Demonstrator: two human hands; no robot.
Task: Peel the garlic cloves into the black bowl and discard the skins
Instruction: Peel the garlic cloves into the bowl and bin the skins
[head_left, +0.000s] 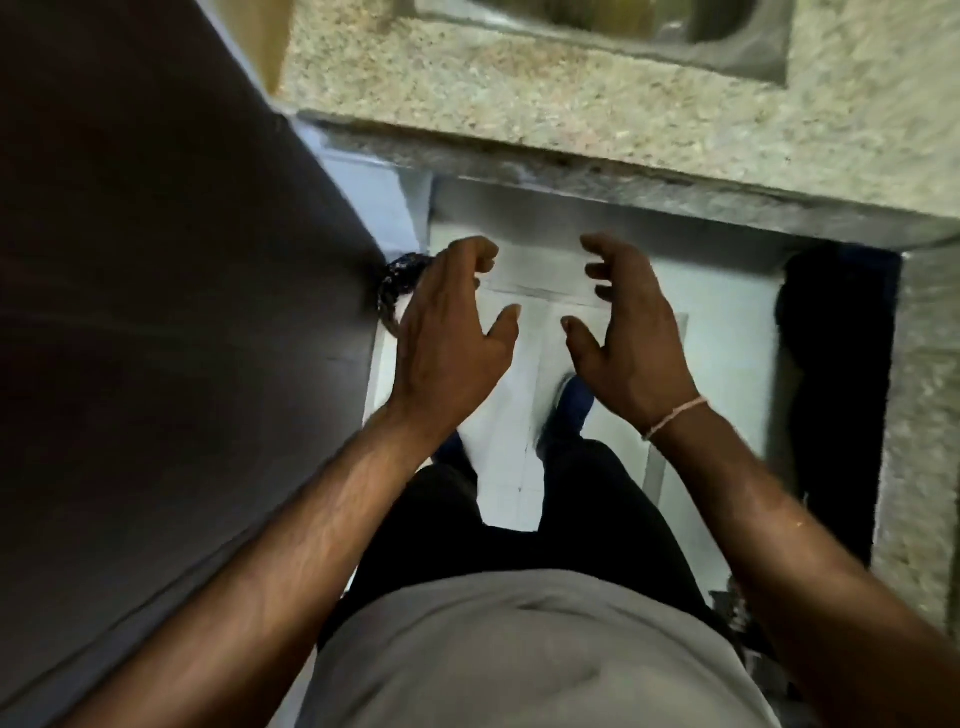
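Observation:
My left hand (452, 332) and my right hand (628, 332) hang side by side in front of me, above the white floor, palms facing each other. The fingers of both are loosely curled and hold nothing. No garlic, black bowl or skins show in this view. A pale thread band circles my right wrist.
A speckled granite counter (571, 109) runs across the top, with a steel sink (675, 36) set into it. A tall dark grey surface (156, 260) fills the left side. Another granite edge (924, 441) stands at the right, with a dark gap (831, 389) beside it. My legs and blue shoes are below.

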